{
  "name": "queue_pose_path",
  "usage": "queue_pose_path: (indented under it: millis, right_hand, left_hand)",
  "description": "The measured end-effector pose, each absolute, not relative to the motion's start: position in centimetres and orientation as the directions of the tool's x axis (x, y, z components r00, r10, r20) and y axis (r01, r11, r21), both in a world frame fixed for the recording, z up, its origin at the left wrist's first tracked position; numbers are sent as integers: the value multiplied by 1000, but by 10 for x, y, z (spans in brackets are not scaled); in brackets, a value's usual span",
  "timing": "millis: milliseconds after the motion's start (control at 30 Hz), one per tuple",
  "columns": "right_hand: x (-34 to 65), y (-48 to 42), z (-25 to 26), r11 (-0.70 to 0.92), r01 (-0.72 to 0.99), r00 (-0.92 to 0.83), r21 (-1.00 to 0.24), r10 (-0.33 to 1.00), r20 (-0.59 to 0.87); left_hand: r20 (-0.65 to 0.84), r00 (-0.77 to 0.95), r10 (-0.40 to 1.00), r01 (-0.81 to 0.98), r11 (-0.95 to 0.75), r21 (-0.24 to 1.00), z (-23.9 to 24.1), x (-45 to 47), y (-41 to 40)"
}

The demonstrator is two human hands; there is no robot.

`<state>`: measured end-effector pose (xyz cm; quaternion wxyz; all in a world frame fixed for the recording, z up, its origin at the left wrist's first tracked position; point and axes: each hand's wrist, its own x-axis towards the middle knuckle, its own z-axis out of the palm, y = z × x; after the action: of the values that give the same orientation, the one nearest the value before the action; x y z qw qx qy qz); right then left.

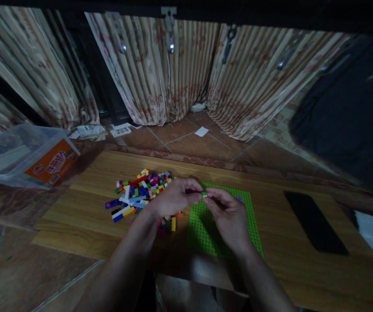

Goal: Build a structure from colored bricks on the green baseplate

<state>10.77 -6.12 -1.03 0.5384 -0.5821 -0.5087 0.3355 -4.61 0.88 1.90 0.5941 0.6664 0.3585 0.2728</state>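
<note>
Forearms [129, 251] extend, left hand [173, 198] and right [232, 218] pinching bricks [204, 194].

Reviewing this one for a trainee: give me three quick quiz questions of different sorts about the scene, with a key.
1. Multiple choice. Where does the pile of bricks lie relative to the green baseplate?
a) on top of it
b) to its right
c) to its left

2. True or false: the flat black object lies on the floor.

3. Fill in: the small piece held between the left hand and the right hand shows green and ____.

Key: 1. c; 2. false, the flat black object lies on the wooden table; 3. yellow.
</note>
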Motion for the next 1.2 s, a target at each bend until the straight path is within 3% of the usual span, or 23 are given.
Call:
queue_pose_path:
  millis: [300,733,900,1200]
  right_hand:
    - [125,-65,0,2,82,336,-997,942,30]
    - [152,-70,5,-11,-28,331,-1000,944,-19]
    - [178,-71,3,15,122,438,-992,896,68]
    - [185,-77,-16,40,559,210,-828,960,188]
  left_hand:
    - [-31,598,801,-20,54,998,12,-20,2]
    - [36,630,776,-19,-31,999,12,-1,-2]
    - [63,452,890,-15,-63,998,5,-9,11]
    - [96,399,912,43,-124,991,3,-9,13]
